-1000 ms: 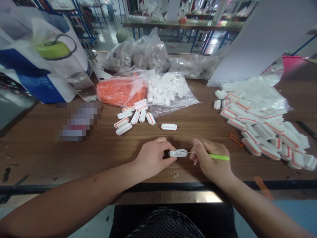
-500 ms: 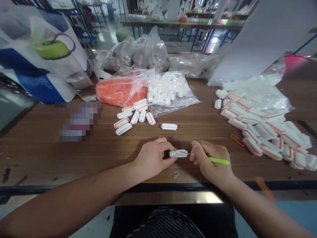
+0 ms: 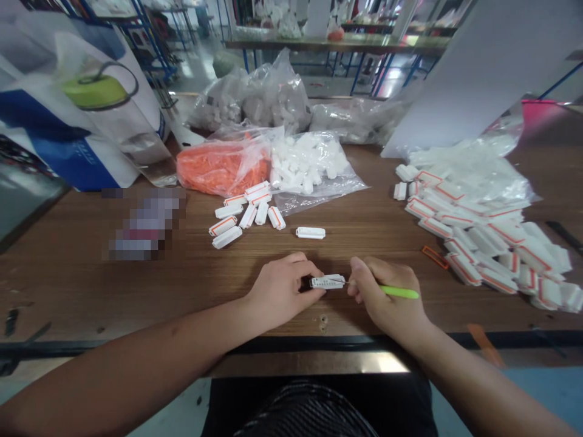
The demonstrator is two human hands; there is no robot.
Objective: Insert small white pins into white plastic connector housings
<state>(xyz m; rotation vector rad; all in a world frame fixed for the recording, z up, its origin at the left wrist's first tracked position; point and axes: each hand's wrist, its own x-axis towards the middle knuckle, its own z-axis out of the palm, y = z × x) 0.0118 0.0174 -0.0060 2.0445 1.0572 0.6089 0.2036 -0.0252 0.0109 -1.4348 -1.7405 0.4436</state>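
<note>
Between the thumb and fingers of my left hand (image 3: 286,285) is a small white plastic connector housing (image 3: 328,281), its face dotted with rows of small holes. It lies low over the tabletop, its long side running left to right. My right hand (image 3: 387,291) is closed around a tool with a bright green handle (image 3: 399,292); a thin metal tip (image 3: 341,281) reaches left onto the right part of the housing. Whether the tip sits in a hole I cannot tell. A single white housing (image 3: 310,233) lies apart, just beyond my left hand.
Several white and orange housings (image 3: 226,237) lie near a bag of orange parts (image 3: 218,167) and a bag of white parts (image 3: 310,161). A larger pile of housings (image 3: 492,243) spreads at right beside an orange ring (image 3: 435,257). A green-lidded bottle (image 3: 98,91) stands at left.
My right hand and the green-handled tool have shifted very slightly left. The left hand and the housing in it hold nearly still.
</note>
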